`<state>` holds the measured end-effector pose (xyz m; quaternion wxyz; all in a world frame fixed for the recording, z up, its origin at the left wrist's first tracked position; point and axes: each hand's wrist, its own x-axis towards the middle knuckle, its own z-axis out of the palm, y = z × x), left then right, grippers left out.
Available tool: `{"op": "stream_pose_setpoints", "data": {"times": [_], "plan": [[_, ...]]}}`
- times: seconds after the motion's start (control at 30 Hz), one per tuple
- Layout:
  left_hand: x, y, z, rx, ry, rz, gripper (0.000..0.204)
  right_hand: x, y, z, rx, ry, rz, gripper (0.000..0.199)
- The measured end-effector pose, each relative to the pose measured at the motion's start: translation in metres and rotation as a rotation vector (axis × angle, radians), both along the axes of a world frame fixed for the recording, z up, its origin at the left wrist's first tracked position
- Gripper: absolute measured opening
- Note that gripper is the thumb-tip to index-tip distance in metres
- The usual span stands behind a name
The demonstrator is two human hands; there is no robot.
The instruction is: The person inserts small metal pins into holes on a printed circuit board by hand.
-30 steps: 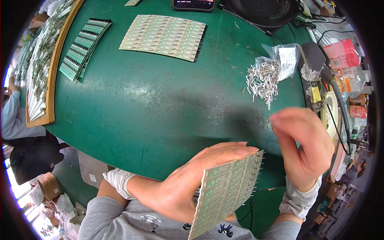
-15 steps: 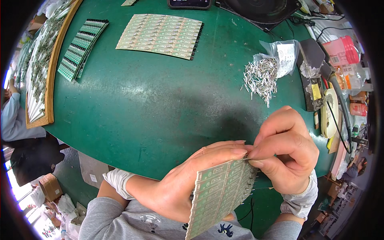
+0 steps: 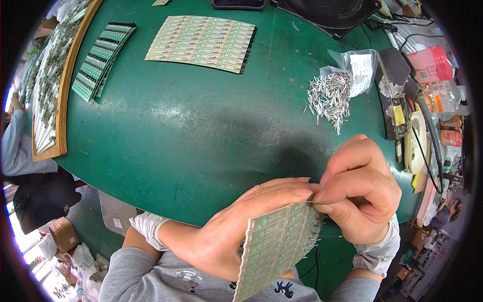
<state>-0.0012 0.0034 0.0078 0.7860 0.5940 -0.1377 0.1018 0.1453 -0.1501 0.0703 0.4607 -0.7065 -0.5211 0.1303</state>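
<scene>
My left hand (image 3: 221,229) grips a green circuit board panel (image 3: 274,246), tilted steeply on edge close to my body. The panel bears rows of repeated small outlines, and thin metal pins stick out along its right side. At its upper right corner my right hand (image 3: 359,194) has thumb and forefinger pinched together, touching the edge beside the left fingertips. A thin wire-like glint shows at the pinch; what the fingers hold is too small to make out. Beyond the right hand lies a heap of small silvery cylindrical parts with leads (image 3: 329,98), spilling from a clear plastic bag (image 3: 359,73).
Another circuit board panel (image 3: 201,43) lies flat on the green table (image 3: 166,136); stacked green boards (image 3: 103,60) lie farther left. A wooden-edged tray (image 3: 63,100) holds white sticks. At right are a soldering iron (image 3: 427,113) and a dark box (image 3: 392,70). A person's sleeve (image 3: 17,146) shows far left.
</scene>
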Motion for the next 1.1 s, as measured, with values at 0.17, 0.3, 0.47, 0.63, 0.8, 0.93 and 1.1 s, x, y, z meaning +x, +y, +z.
{"op": "stream_pose_setpoints", "data": {"times": [0.17, 0.3, 0.47, 0.63, 0.8, 0.93, 1.1], "plan": [[-0.0010, -0.0039, -0.0040, -0.080, -0.003, -0.013, 0.098, -0.0002, 0.0004, -0.0003, 0.020, -0.027, -0.012, 0.015], [-0.0023, -0.0037, -0.0063, -0.070, 0.023, -0.024, 0.098, -0.0007, 0.0009, 0.0001, 0.007, -0.026, 0.010, 0.014], [-0.0004, -0.0018, -0.0039, -0.026, -0.027, 0.009, 0.097, -0.0005, 0.0009, -0.0012, 0.016, -0.037, -0.006, 0.013], [-0.0010, -0.0031, -0.0069, -0.065, 0.009, -0.025, 0.097, -0.0018, 0.0020, 0.0007, 0.011, -0.036, -0.007, 0.013], [-0.0016, -0.0013, -0.0046, -0.042, 0.044, -0.053, 0.097, -0.0011, 0.0021, -0.0007, 0.020, -0.042, -0.010, 0.013], [-0.0005, 0.0006, -0.0065, -0.051, -0.011, -0.039, 0.097, -0.0016, 0.0026, -0.0013, 0.020, -0.046, -0.010, 0.014], [-0.0009, -0.0009, -0.0027, -0.040, 0.006, -0.021, 0.098, -0.0011, 0.0017, -0.0017, 0.006, -0.040, -0.016, 0.014]]}}
